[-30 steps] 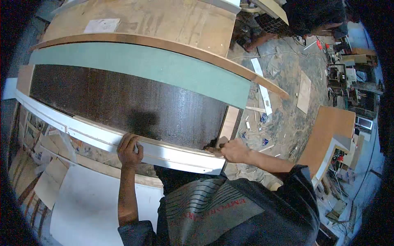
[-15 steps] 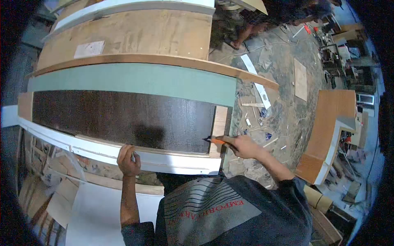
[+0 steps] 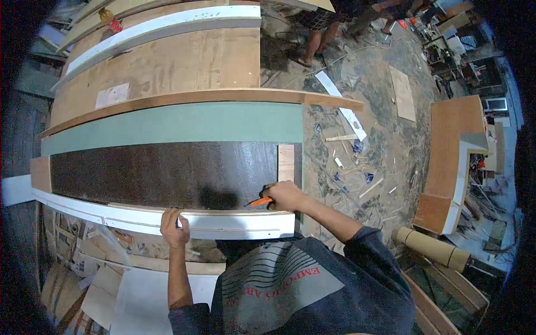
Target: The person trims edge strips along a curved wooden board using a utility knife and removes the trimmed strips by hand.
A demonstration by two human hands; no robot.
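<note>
My right hand (image 3: 285, 195) is closed round an orange tool that looks like a utility knife (image 3: 261, 201). Its slim dark tip points left, low over the front edge of a dark brown wood-grain panel (image 3: 139, 167). A pale wood strip (image 3: 286, 162) runs across the panel's right end, just beyond this hand. My left hand (image 3: 175, 228) grips the white front rail (image 3: 234, 219) of the long frame, its fingers curled over the top edge. Behind the brown panel lies a pale green board (image 3: 184, 123).
A long wooden strip (image 3: 212, 96) borders the green board and juts out to the right. Beyond it is a plywood sheet (image 3: 167, 61). Offcuts and a white strip (image 3: 340, 103) litter the floor. An L-shaped brown cabinet piece (image 3: 455, 123) stands at right. People's legs (image 3: 315, 44) show at the back.
My right hand has moved left and nearer the front rail, bringing the orange knife from the pale strip to the panel's front edge. My left hand keeps its hold. The view has shifted slightly.
</note>
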